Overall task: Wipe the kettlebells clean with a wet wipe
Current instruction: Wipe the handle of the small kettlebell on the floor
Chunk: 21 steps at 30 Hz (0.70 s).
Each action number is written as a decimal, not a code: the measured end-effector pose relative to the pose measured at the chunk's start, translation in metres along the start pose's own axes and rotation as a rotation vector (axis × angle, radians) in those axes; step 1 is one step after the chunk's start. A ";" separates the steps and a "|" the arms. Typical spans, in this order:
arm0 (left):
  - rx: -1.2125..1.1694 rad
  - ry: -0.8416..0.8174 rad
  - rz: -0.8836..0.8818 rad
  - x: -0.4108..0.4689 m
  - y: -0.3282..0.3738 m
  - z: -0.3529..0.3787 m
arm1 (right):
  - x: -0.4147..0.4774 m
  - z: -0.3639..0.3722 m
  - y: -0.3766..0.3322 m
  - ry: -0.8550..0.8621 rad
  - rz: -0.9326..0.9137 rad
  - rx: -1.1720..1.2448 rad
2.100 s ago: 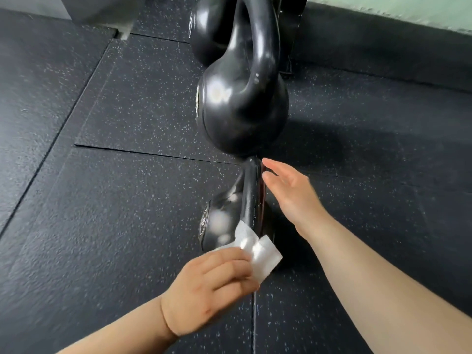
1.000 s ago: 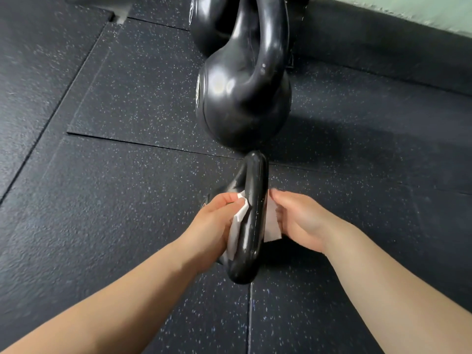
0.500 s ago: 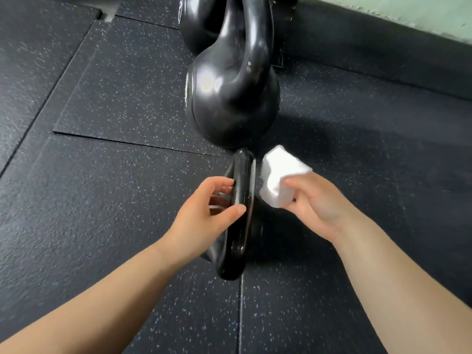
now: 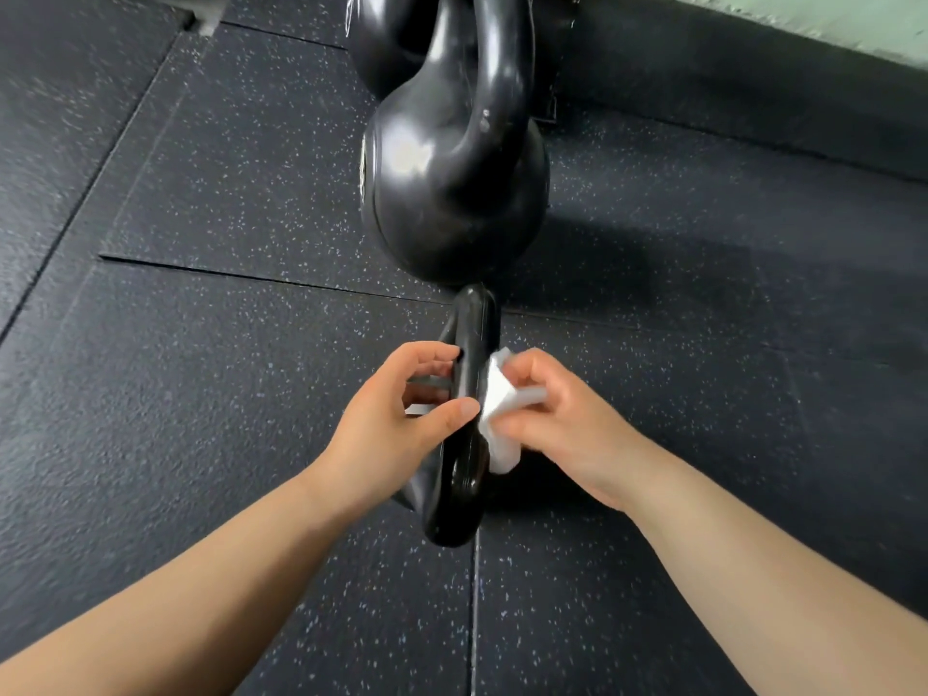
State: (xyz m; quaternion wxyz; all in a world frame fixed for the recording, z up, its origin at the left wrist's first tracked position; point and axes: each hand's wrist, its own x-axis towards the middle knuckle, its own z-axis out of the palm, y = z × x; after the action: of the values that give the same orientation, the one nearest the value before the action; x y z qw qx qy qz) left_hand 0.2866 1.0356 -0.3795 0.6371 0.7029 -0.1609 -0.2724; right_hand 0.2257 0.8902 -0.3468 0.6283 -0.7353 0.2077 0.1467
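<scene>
Both bare forearms reach in from the lower edge, the left from 7 o'clock and the right from 5 o'clock, and meet mid-view. The left hand (image 4: pixel 396 429) curls round the kettlebell handle (image 4: pixel 464 499), its thumb laid across toward 3 o'clock. The right hand (image 4: pixel 572 419), at 3 o'clock of the left, has bent fingers pinching the wet wipe (image 4: pixel 496 396)

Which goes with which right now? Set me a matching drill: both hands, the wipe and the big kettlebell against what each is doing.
1. left hand
2. right hand
3. wet wipe
4. large kettlebell

A. stands on the floor, farther from the camera
B. grips the handle of the small kettlebell
C. lies against the handle's right side
D. holds the wipe

Pairs: 1-B; 2-D; 3-C; 4-A
</scene>
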 end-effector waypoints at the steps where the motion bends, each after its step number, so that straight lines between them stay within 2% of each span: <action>1: 0.006 -0.007 0.001 0.000 0.000 0.000 | 0.006 0.000 -0.003 0.061 -0.036 0.016; 5: 0.024 -0.014 -0.010 -0.002 0.002 0.001 | 0.018 0.000 -0.007 0.170 -0.137 0.052; 10: 0.064 -0.002 0.017 -0.003 -0.001 0.001 | -0.005 0.007 0.004 0.005 -0.034 -0.011; 13: 0.113 0.026 0.038 -0.002 -0.001 0.001 | -0.002 0.007 0.009 -0.020 0.047 0.100; 17: 0.160 0.042 0.050 -0.002 -0.002 0.001 | 0.023 0.008 0.005 0.148 0.029 0.378; 21: 0.192 0.032 0.065 -0.003 -0.002 -0.001 | 0.020 0.008 0.010 0.054 0.076 0.494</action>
State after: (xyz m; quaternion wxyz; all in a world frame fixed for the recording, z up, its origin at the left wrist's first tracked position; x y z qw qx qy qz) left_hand 0.2850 1.0380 -0.3805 0.5778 0.7593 -0.1989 -0.2237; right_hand 0.2387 0.8944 -0.3663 0.7771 -0.5548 0.2814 0.0956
